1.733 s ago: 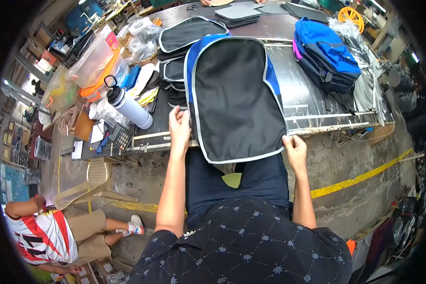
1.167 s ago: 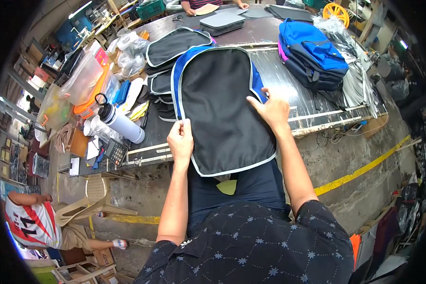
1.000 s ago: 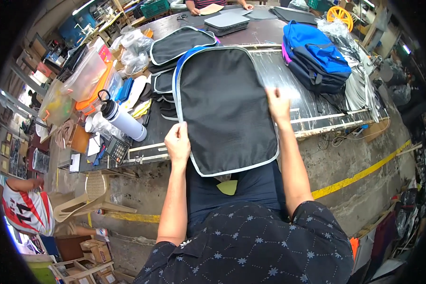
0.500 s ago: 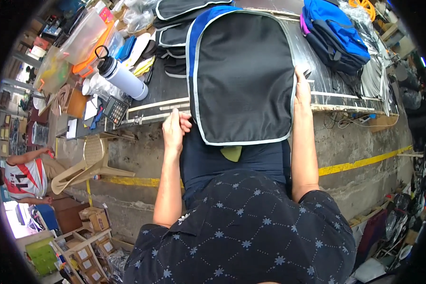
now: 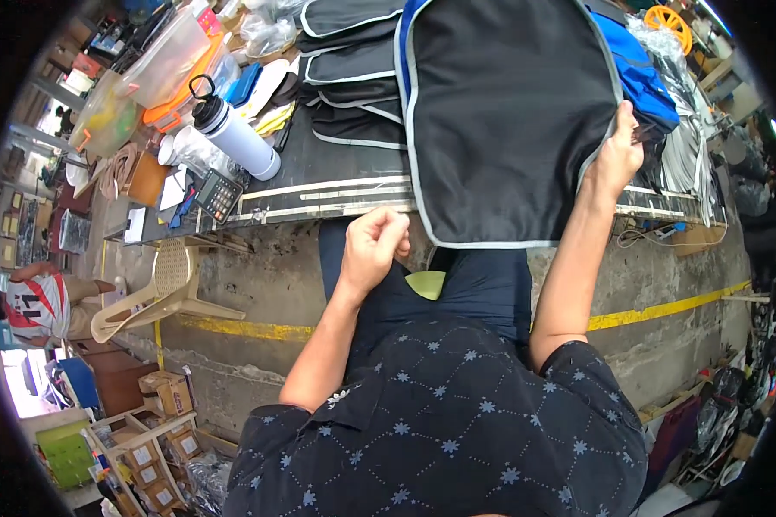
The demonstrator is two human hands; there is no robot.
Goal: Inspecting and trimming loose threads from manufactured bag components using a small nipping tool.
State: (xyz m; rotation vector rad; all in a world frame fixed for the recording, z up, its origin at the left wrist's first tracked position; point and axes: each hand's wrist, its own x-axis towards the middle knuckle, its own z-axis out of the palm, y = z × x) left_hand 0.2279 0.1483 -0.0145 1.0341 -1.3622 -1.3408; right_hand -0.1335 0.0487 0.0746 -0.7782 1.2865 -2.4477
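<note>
My right hand (image 5: 614, 159) grips the right edge of a large black fabric panel (image 5: 509, 129) with grey edging. The panel has rounded corners, and a strip of blue cloth shows along its upper left side. Its top runs out of view, and its lower edge hangs in front of my legs. My left hand (image 5: 375, 250) is closed in a loose fist, apart from the panel's lower left corner, with nothing visible in it. Left of the panel, several black pieces with grey edging (image 5: 353, 65) lie stacked on the table.
The dark worktable (image 5: 319, 164) bears a lilac bottle (image 5: 237, 142), a calculator (image 5: 219, 196) and plastic bins (image 5: 168, 56). A blue backpack (image 5: 634, 69) is partly behind the panel. Left stand a beige plastic chair (image 5: 159, 293) and another person (image 5: 39, 306).
The panel has moved right and away from me, along with my right hand, and now covers part of the backpack. My left hand has moved right and its fingers have curled in.
</note>
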